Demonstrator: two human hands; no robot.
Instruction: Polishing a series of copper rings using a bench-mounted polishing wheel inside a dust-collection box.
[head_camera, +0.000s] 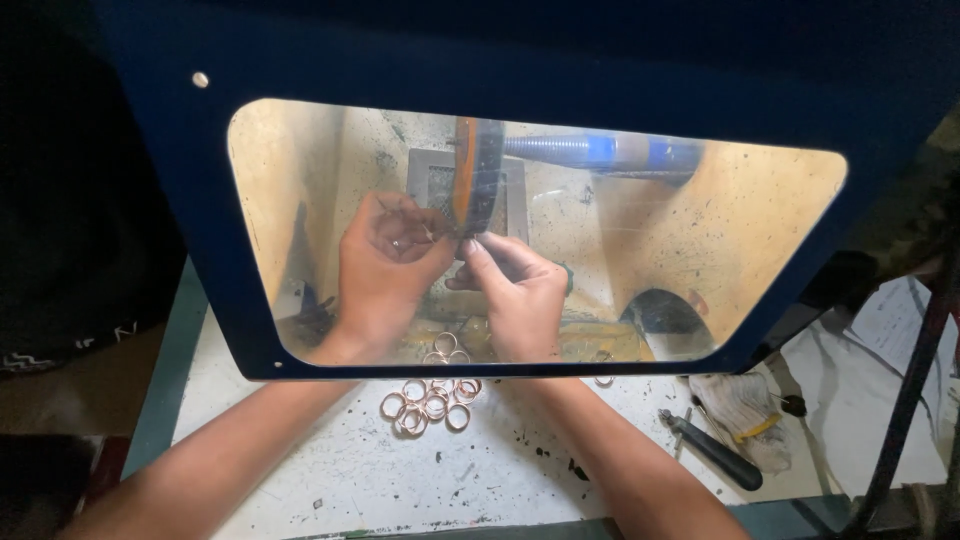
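- Two bare hands reached under a dark blue shield (150, 250) with a clear window (760, 220), working behind it, likely so grit stayed off the person.
- Left hand (385, 265) was curled, fingers closed round a small ring (398, 243) seen in its palm; grip looked tight, but blur hid the detail.
- Right hand (520, 295) had its fingertips pinched together, touching the left hand, just below the rim of the buffing wheel (478, 170); what it pinched could not be told.
- Wheel stood edge-on on a blue spindle (610, 152), so both hands met at its lower rim.
- Loose copper-coloured rings (430, 398) lay heaped on the spattered white bench (350, 470), between the forearms.
- Black-handled tool (712, 450) and a cloth glove (740, 415) lay well apart, right.
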